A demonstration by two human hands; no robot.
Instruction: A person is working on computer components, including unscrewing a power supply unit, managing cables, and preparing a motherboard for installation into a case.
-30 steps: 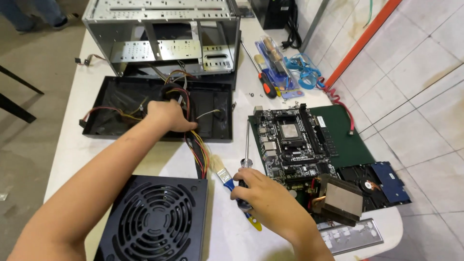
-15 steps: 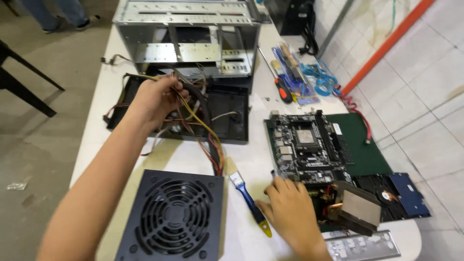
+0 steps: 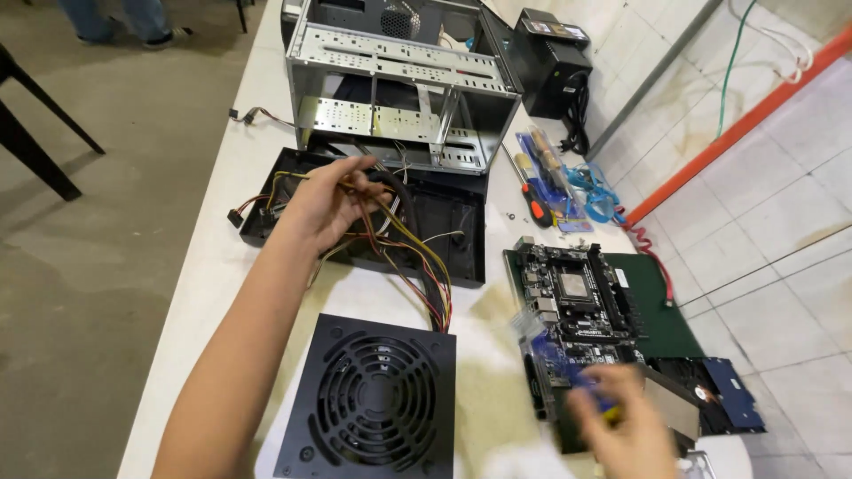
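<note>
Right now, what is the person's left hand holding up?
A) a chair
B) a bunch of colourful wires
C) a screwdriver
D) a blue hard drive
B: the left hand is closed around a bundle of yellow, red and black wires that run down to the black power supply box with the round fan grille.

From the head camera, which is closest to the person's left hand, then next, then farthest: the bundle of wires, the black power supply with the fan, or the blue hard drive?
From the left hand:
1. Bundle of wires: gripped in that hand, trailing down toward the fan box.
2. Black power supply: below the hand, at the table's near edge.
3. Blue hard drive: far right, beyond the motherboard.
</note>
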